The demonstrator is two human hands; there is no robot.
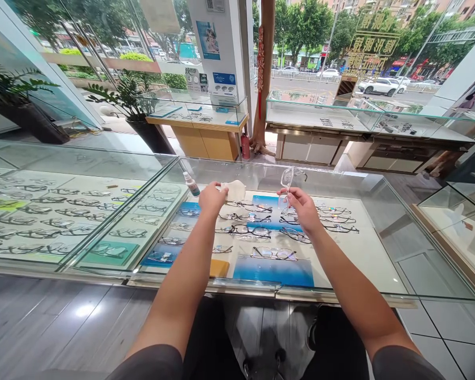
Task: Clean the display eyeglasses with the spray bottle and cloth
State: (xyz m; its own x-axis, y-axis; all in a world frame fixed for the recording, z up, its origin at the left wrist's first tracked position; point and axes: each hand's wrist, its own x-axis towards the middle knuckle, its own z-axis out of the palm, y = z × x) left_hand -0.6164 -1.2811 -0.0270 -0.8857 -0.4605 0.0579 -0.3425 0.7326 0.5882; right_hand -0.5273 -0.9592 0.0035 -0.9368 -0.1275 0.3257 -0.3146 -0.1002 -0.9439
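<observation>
Above the glass counter my left hand [212, 198] is closed on a pale cleaning cloth [236, 190], which spreads out to the right of my fingers. Just left of that hand stands a small spray bottle [191, 184] with a white top, tilted in the view. My right hand [303, 207] pinches a pair of clear-framed eyeglasses [287, 179] by one side. The glasses are held on edge, with a temple arm reaching to the right. Cloth and glasses are apart.
Under the glass top [340, 182] lie rows of eyeglasses [275, 254] on white and blue panels. Another display section [63, 211] adjoins at left. Beyond stand more showcases [198, 117], a potted plant [136, 100] and a red fire extinguisher [245, 146].
</observation>
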